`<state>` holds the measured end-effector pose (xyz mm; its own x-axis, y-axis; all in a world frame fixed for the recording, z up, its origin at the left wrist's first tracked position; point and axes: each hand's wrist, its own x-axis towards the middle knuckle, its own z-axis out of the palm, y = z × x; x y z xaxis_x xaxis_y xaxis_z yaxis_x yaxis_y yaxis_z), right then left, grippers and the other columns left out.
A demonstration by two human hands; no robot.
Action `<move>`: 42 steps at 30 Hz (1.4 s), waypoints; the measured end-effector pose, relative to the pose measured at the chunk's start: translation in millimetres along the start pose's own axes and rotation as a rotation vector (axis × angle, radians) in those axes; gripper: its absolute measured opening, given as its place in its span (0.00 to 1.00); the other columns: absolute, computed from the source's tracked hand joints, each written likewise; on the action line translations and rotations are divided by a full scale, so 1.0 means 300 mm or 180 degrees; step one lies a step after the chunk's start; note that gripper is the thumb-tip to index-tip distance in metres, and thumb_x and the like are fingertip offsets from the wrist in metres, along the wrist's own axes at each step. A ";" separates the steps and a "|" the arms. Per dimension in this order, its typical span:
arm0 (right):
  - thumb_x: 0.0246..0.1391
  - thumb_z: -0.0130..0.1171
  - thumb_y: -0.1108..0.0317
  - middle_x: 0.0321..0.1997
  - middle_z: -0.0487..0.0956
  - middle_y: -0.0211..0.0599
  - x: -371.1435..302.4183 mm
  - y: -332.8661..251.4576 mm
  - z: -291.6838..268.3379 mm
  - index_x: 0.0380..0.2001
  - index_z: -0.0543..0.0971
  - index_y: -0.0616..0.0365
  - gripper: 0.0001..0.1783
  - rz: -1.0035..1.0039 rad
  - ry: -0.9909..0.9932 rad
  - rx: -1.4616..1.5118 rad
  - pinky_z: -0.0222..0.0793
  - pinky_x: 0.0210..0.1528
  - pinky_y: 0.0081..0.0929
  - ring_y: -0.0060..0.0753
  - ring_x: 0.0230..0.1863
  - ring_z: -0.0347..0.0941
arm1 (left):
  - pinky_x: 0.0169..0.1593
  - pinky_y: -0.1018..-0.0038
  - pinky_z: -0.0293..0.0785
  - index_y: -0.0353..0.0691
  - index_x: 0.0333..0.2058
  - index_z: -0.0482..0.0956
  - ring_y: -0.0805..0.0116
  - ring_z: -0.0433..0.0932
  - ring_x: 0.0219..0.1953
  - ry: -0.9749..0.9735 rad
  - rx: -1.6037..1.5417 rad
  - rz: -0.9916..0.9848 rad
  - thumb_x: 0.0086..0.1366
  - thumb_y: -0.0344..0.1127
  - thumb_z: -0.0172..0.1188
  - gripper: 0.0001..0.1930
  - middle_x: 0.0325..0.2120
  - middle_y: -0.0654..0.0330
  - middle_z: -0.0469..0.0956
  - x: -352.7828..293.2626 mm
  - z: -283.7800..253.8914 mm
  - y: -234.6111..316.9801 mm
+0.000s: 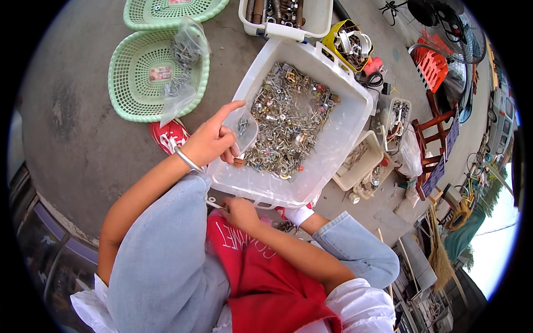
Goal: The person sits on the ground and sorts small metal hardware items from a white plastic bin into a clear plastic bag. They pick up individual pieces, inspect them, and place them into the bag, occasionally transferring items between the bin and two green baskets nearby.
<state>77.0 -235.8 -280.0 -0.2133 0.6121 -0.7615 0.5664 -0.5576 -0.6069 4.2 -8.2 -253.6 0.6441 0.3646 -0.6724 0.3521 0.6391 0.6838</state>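
Right hand (241, 215), ringed rod (216, 205) leftward

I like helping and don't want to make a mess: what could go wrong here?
The small clear container at the left hand could tip, and its bits might get lost among the mixed metal pieces. Some pieces look pointy, so bare fingers might get pricked. The plastic bag leaning over the green basket's rim might slip out.
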 end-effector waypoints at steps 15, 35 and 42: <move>0.48 0.59 0.70 0.27 0.78 0.41 0.253 0.395 -0.855 0.32 0.81 0.57 0.07 0.0252 0.3112 -0.0455 0.68 0.30 0.31 0.37 0.26 0.74 | 0.23 0.79 0.73 0.49 0.65 0.48 0.73 0.75 0.17 -0.0015 -0.0061 -0.0083 0.59 0.23 0.40 0.34 0.18 0.58 0.75 0.007 0.011 0.016; 0.45 0.57 0.70 0.29 0.79 0.47 0.175 0.430 -0.873 0.30 0.79 0.61 0.08 0.0443 0.2541 -0.1082 0.72 0.36 0.37 0.49 0.31 0.76 | 0.26 0.75 0.77 0.48 0.65 0.47 0.71 0.78 0.19 -0.0187 0.1005 0.0267 0.57 0.23 0.42 0.36 0.19 0.56 0.77 -0.059 0.017 0.073; 0.49 0.55 0.78 0.33 0.81 0.44 -0.272 0.114 -0.903 0.37 0.79 0.72 0.11 0.0096 0.1552 0.1620 0.77 0.39 0.22 0.30 0.34 0.79 | 0.27 0.75 0.78 0.46 0.65 0.46 0.70 0.79 0.20 -0.0485 0.1877 0.0541 0.58 0.23 0.42 0.34 0.22 0.55 0.78 -0.318 0.138 0.482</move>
<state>329.4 -153.0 -176.8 0.2449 0.7074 -0.6630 0.0982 -0.6984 -0.7089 21.9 21.3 -78.8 0.7982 0.2998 -0.5224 0.5233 0.0842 0.8479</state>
